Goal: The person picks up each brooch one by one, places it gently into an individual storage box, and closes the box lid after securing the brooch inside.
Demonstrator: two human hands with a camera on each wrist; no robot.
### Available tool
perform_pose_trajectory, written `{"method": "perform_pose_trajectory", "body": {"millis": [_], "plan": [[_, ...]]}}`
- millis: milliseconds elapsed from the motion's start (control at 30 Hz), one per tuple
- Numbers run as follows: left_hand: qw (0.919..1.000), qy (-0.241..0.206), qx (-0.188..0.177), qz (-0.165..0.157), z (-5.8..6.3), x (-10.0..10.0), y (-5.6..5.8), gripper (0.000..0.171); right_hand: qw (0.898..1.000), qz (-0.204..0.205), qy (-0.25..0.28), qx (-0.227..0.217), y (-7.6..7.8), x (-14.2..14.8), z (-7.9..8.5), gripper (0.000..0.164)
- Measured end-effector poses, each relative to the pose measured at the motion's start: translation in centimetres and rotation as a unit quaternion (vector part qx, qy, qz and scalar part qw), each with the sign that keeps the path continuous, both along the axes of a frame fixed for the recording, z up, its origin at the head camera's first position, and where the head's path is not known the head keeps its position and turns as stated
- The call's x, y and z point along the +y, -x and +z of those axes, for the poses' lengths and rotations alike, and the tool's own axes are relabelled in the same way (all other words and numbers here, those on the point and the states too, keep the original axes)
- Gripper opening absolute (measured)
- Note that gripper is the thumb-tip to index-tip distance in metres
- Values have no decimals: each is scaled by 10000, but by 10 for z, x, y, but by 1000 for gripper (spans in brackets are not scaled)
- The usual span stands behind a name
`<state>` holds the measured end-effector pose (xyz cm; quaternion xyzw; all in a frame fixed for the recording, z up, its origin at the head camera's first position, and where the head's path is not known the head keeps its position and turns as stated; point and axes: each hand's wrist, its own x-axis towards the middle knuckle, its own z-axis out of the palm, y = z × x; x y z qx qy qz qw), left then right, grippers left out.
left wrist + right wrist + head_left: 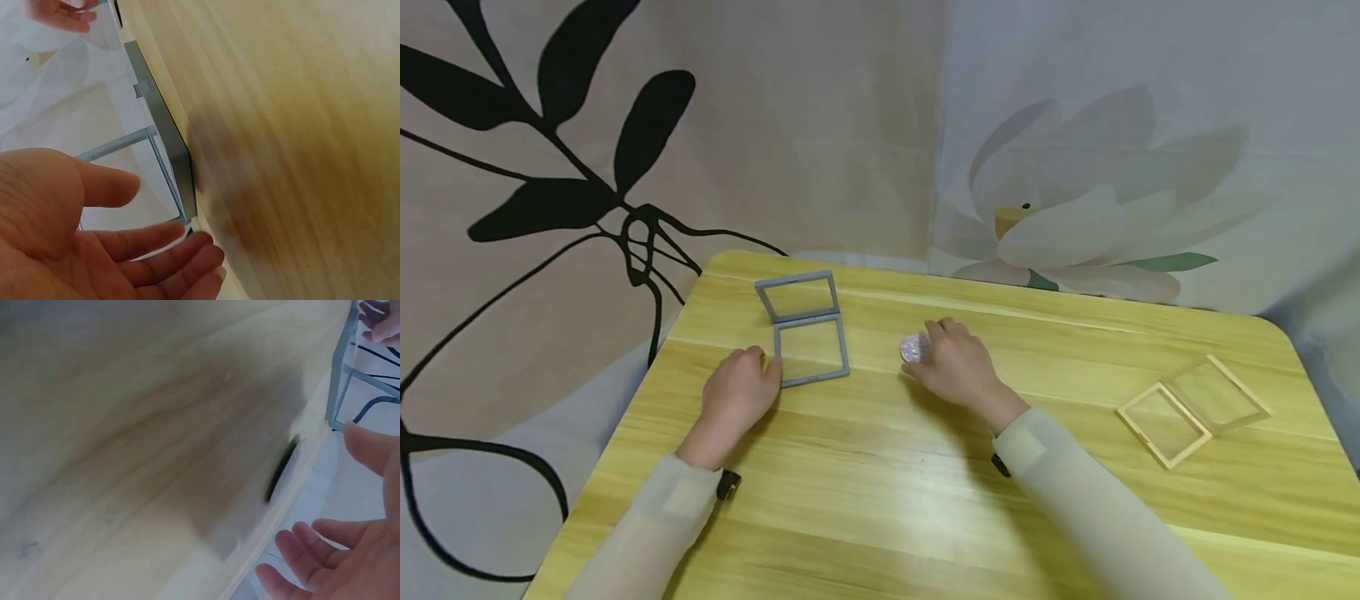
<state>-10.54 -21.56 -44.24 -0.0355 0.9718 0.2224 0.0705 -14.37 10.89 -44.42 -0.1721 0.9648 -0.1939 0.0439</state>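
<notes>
A grey hinged square case (811, 377) with clear panels lies on the table, its lid (797, 275) raised at the back. My left hand (739, 392) is at the case's near left corner. Its thumb and loosely bent fingers (169, 256) are spread apart in the left wrist view, with nothing between them. Right of the case lies a small round, shiny pink disc (913, 347); its edge (290, 469) looks thin and dark below. Around the disc's right side, my right hand (958, 362) has its thumb and fingers parted, and the right wrist view shows them off the disc.
A second hinged case (1165, 425), cream-framed with clear panels, lies unfolded on the wooden table (880, 500) at the right. Behind the table hangs a curtain (820, 125) printed with leaves and a flower. Black bands (727, 485) circle the wrists.
</notes>
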Motion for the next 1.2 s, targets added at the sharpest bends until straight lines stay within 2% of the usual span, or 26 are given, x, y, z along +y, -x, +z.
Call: {"method": "perform_pose_trajectory", "body": {"millis": [233, 467, 633, 767, 1000, 1200], "plan": [[9994, -67, -330, 81, 1, 0, 6, 36, 9992, -173, -277, -232, 8, -7, -2, 79], [9994, -43, -331, 66, -2, -4, 11, 34, 9983, -273, -296, -411, 9, -13, -7, 69], [9994, 156, -316, -75, -3, -3, 13, 37, 9982, -245, -355, -407, 7, -16, -8, 59], [9987, 222, -445, -125, -1, -3, 14, 37, 9988, -204, -289, -342, 7, -18, -8, 55], [9968, 300, -688, -262, 0, -1, 16, 32, 9986, -267, -209, -398, 9, -18, -10, 56], [9960, 305, -776, -313, -1, 2, 19, 32, 9974, -326, -16, -635, 13, -15, -10, 57]]}}
